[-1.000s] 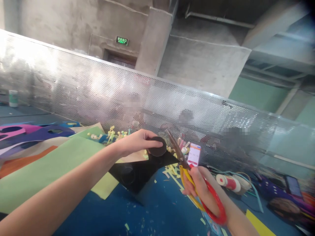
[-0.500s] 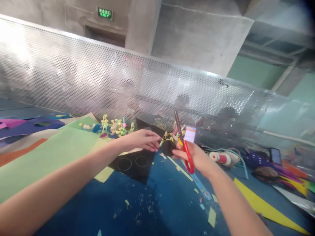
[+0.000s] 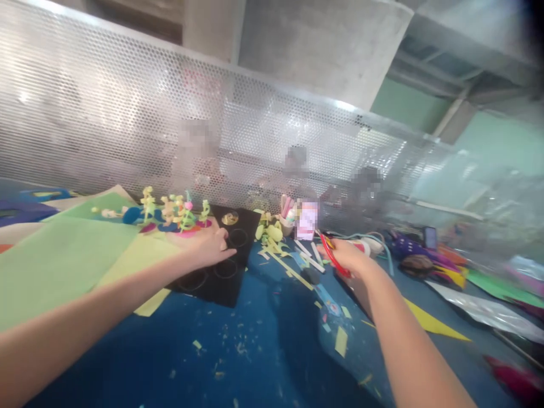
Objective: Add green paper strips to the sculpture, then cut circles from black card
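My left hand rests over the upper left part of a black sheet with circles outlined on it, fingers apart and nothing seen in them. On the right, my right hand is wrapped round the red handles of the scissors; their blades are hard to make out. A dark round piece lies on the blue table between the hands. Small flower-like figures stand just behind my left hand.
Green sheets cover the left side. Yellow pieces, a lit phone and paper strips lie mid-table. A yellow sheet and a purple item are at right. Behind stands a perforated metal screen.
The hands have moved apart: my left hand is over the black sheet, my right hand is farther right with the scissors turned. The dark round piece is now on the table. The view has shifted.
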A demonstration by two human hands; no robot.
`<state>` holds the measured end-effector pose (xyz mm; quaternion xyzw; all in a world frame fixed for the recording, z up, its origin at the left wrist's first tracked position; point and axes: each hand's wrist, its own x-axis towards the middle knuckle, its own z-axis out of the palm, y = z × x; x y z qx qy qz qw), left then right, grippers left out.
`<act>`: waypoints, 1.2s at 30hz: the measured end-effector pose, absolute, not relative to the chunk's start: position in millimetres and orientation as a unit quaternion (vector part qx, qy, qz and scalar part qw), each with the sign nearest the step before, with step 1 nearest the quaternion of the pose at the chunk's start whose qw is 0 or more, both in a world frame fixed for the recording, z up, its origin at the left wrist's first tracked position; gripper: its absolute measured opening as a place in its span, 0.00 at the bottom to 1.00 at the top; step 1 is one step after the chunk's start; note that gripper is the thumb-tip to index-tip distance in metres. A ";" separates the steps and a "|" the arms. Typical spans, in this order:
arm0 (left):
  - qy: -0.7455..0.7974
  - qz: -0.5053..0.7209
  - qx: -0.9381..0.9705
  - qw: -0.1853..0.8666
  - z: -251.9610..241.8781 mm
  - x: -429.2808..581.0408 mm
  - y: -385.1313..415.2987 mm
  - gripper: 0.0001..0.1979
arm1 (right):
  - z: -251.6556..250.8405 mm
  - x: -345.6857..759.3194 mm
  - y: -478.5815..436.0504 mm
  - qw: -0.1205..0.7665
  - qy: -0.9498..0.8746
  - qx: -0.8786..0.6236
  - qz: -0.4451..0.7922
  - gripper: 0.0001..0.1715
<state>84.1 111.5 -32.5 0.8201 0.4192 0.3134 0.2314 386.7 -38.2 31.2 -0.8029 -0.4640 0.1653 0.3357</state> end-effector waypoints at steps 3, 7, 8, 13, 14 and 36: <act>0.417 0.318 0.816 0.243 -40.5 92.7 118.1 0.27 | 30.0 383.3 -33.9 0.397 -0.462 -0.773 0.179 0.10; 0.414 0.339 0.801 0.268 -53.8 97.4 129.2 0.34 | 26.6 372.7 -27.1 0.472 -0.459 -0.724 0.207 0.14; 0.411 0.346 0.797 0.276 -56.3 98.0 130.8 0.33 | 25.2 370.2 -25.4 0.486 -0.458 -0.712 0.217 0.14; 0.374 0.388 0.777 0.325 -53.3 99.5 119.6 0.25 | 17.6 357.8 -19.0 0.539 -0.434 -0.663 0.285 0.14; 0.357 0.393 0.775 0.343 -49.6 99.7 113.7 0.23 | 16.5 353.9 -18.1 0.548 -0.429 -0.652 0.301 0.15; 0.210 0.338 0.668 0.629 15.7 86.1 53.5 0.21 | 18.6 273.3 -15.0 0.663 -0.404 -0.494 0.392 0.23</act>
